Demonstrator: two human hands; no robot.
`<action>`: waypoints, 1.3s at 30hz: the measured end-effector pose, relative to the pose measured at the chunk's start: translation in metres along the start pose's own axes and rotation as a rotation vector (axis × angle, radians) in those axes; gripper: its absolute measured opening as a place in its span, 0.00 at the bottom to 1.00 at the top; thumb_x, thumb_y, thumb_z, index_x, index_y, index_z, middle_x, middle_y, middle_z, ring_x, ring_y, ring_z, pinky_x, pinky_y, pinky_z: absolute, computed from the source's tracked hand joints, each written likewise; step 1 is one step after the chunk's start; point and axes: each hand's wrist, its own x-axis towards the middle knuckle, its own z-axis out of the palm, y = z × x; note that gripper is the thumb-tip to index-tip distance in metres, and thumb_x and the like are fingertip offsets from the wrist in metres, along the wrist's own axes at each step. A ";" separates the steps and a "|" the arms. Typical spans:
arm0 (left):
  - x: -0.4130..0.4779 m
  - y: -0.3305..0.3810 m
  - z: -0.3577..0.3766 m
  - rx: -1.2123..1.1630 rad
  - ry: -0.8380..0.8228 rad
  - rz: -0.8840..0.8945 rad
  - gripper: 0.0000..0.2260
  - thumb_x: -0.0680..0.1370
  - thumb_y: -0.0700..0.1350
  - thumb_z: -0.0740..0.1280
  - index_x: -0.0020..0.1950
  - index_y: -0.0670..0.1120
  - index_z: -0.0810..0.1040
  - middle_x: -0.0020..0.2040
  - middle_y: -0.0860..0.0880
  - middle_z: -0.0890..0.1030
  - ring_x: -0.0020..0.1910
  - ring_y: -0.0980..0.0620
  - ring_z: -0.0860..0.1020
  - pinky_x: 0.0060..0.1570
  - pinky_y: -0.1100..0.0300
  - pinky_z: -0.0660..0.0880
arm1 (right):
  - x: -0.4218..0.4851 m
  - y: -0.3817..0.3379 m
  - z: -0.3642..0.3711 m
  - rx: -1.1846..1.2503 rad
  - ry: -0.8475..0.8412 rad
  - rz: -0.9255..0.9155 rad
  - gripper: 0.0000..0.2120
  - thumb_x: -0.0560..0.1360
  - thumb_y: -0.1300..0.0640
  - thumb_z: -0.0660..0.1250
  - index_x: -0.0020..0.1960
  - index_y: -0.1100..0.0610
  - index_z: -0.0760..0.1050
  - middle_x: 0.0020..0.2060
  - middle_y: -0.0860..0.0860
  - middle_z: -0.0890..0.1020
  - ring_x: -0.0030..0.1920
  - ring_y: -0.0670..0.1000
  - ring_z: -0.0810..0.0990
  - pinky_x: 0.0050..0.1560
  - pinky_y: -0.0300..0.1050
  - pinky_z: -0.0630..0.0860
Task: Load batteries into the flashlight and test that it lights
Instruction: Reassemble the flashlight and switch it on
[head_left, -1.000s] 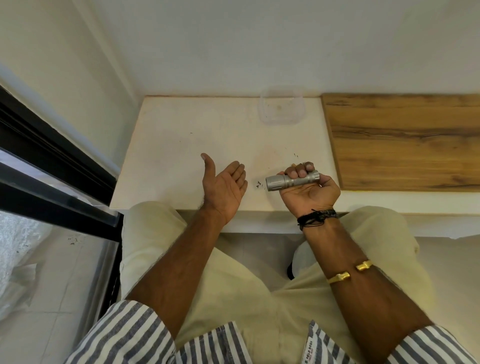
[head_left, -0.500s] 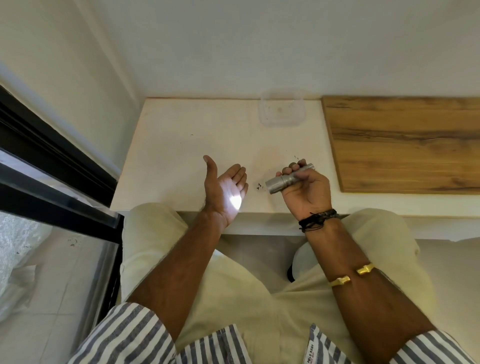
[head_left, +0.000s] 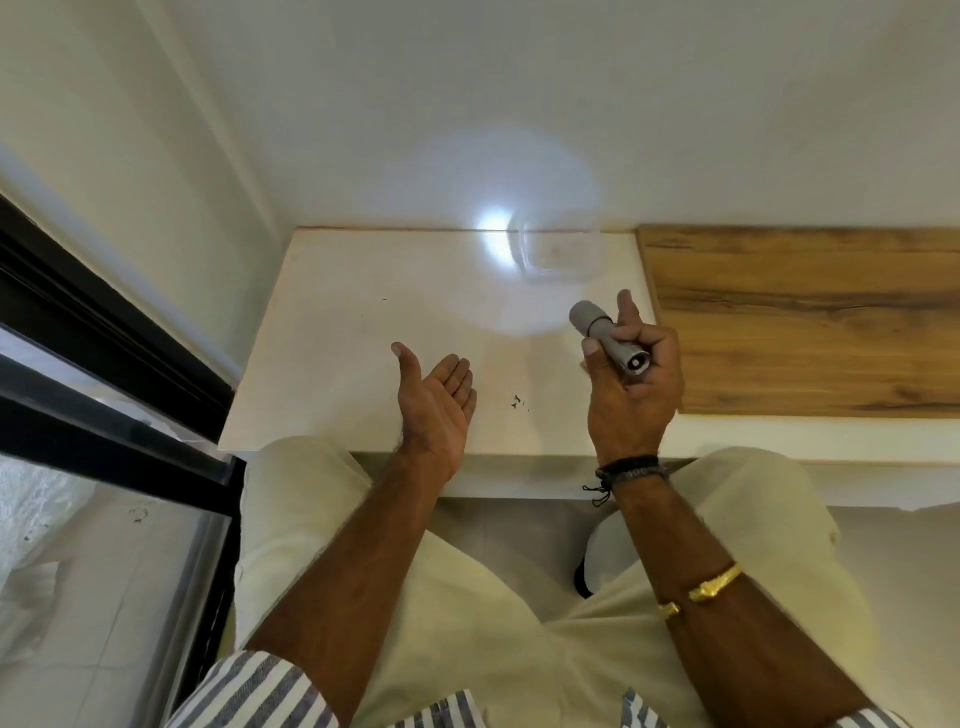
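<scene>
Head view: flashlight (head_left: 597, 331) lit, beam striking the far counter (head_left: 358, 338).
Barrel held by the right grip (head_left: 634, 397), pointing away-left; left grip (head_left: 436, 410) open, palm up.

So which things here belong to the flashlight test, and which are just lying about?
Job in hand: flashlight, gripped by the right hand; its light spot at the back edge of the table; left hand, open, palm up.
Lying about: clear plastic container at the back; wooden board at right; dark specks on the table.
</scene>
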 end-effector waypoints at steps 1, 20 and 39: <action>0.000 0.000 0.000 -0.002 0.004 0.002 0.45 0.75 0.74 0.46 0.79 0.41 0.59 0.79 0.42 0.62 0.77 0.42 0.61 0.77 0.47 0.56 | 0.000 -0.002 0.000 0.023 -0.006 0.017 0.16 0.75 0.72 0.71 0.52 0.54 0.73 0.66 0.60 0.79 0.71 0.54 0.76 0.61 0.77 0.72; -0.003 0.001 0.004 -0.010 0.013 0.010 0.44 0.76 0.74 0.45 0.78 0.41 0.59 0.79 0.42 0.61 0.77 0.42 0.61 0.77 0.47 0.56 | 0.011 0.002 -0.014 0.012 0.157 0.116 0.17 0.73 0.71 0.73 0.61 0.65 0.79 0.62 0.57 0.82 0.61 0.45 0.82 0.47 0.34 0.80; -0.003 -0.001 0.003 -0.054 -0.135 -0.102 0.50 0.72 0.77 0.49 0.78 0.40 0.58 0.79 0.42 0.60 0.79 0.45 0.58 0.78 0.48 0.52 | 0.019 0.010 -0.021 0.899 0.113 0.737 0.10 0.83 0.48 0.61 0.52 0.52 0.76 0.38 0.50 0.76 0.40 0.51 0.78 0.66 0.58 0.69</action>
